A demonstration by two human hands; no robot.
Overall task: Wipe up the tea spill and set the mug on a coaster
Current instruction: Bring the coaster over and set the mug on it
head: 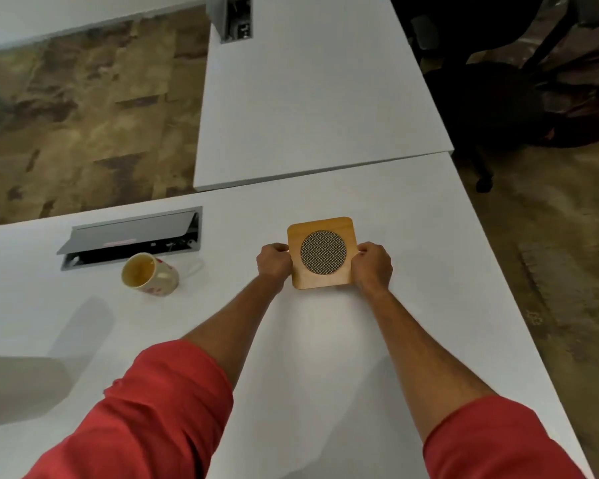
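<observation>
Both hands pinch the wooden coaster [320,253] at its side edges, left hand [274,263] and right hand [374,266]; the tipped mug [150,274] lies well apart to the left, mouth toward the viewer, nearer the left hand.

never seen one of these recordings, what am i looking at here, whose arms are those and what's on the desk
There is no machine here. The single picture comes from a camera worn on a person's head, looking forward and down, so the arms in red sleeves are that person's own. The left hand and right hand each grip a side edge of a square wooden coaster with a round mesh centre, on the white desk. To the left a mug lies tipped on its side, its opening towards the camera. Behind it is an open cable hatch set into the desk. I cannot make out any spilled tea.
</observation>
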